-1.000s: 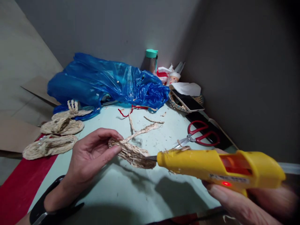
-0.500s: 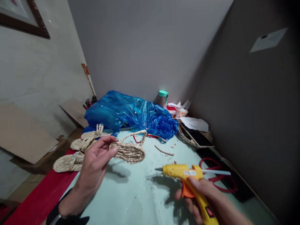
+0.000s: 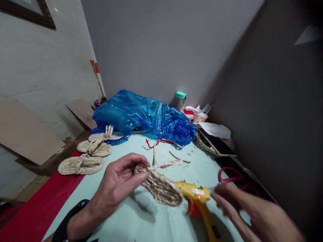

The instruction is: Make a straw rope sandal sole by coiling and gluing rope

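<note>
My left hand [image 3: 121, 185] is closed on the heel end of a small straw sandal [image 3: 161, 188], pinched between thumb and fingers with its ridged sole toward me. A loose braided strap [image 3: 169, 164] sticks out beyond its upper edge. Behind the sandal's toe, a yellow hot glue gun [image 3: 194, 193] with an orange trigger rests on the table, a small light glowing on its side. Beside the gun's rear end is my right hand [image 3: 249, 205], blurred, fingers stretched toward the gun but off its handle. It covers most of the glue stick.
Several straw sandals [image 3: 82, 164] lie at the left near a red strip [image 3: 63, 195]. A blue plastic bag [image 3: 141, 114] spreads across the back. Red-handled scissors [image 3: 230, 173] lie at right, below a basket [image 3: 204, 144] with a phone on it. Straw scraps [image 3: 179, 157] dot the table.
My right hand has let go of the glue gun's handle and moved to its rear. My left hand has brought the sandal right and nearer, its toe now overlapping the gun's nozzle.
</note>
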